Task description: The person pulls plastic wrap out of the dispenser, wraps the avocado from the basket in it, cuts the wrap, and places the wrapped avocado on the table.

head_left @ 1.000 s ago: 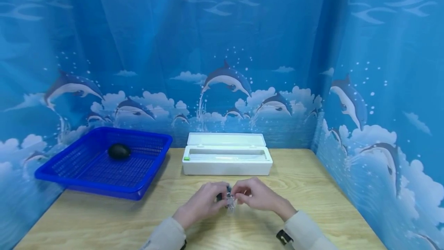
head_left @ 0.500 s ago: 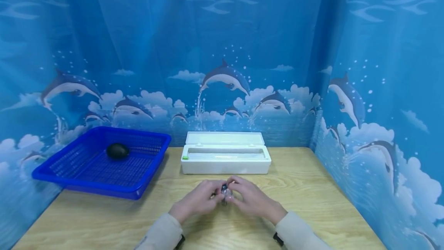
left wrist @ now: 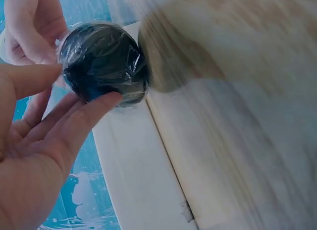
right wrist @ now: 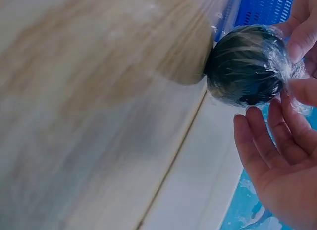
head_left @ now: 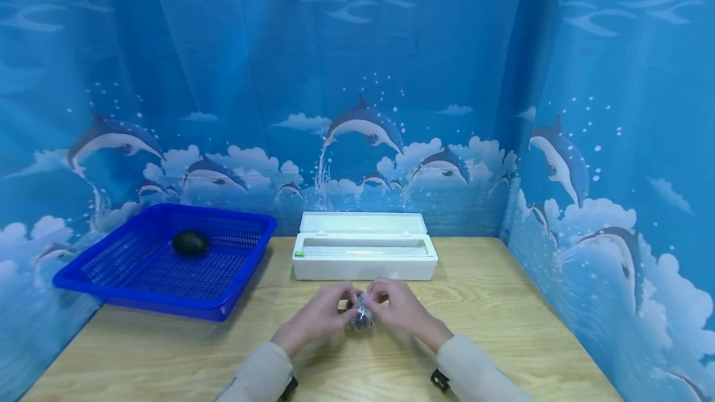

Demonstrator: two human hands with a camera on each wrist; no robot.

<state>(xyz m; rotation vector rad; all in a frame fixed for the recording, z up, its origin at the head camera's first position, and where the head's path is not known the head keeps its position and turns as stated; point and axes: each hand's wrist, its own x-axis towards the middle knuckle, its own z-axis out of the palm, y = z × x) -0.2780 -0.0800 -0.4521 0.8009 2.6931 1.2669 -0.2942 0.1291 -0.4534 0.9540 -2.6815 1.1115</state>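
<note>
A dark green, rounded fruit (head_left: 362,320), closely wrapped in clear cling film (right wrist: 285,61), is held between both hands over the table. My left hand (head_left: 321,318) grips it from the left; in the left wrist view, thumb and fingers lie against the wrapped fruit (left wrist: 101,66). My right hand (head_left: 404,312) pinches the gathered film at the far side, with its lower fingers (right wrist: 257,136) spread beneath. The fruit's underside faces the wrist cameras, dark and shiny under creased film. Its exact kind is hard to tell.
Behind the hands stands a long white box (head_left: 365,268), lid raised, with a small green slider (head_left: 299,254) at its left end. To the left, a blue plastic basket (head_left: 167,309) holds another dark, oval fruit (head_left: 190,243). A dolphin-print curtain (head_left: 447,79) encloses the wooden table (head_left: 480,303).
Both hands have stayed together around the fruit, shifting slightly left and away from the body. The fruit has turned, so its dark, wrapped end now shows below the fingers.
</note>
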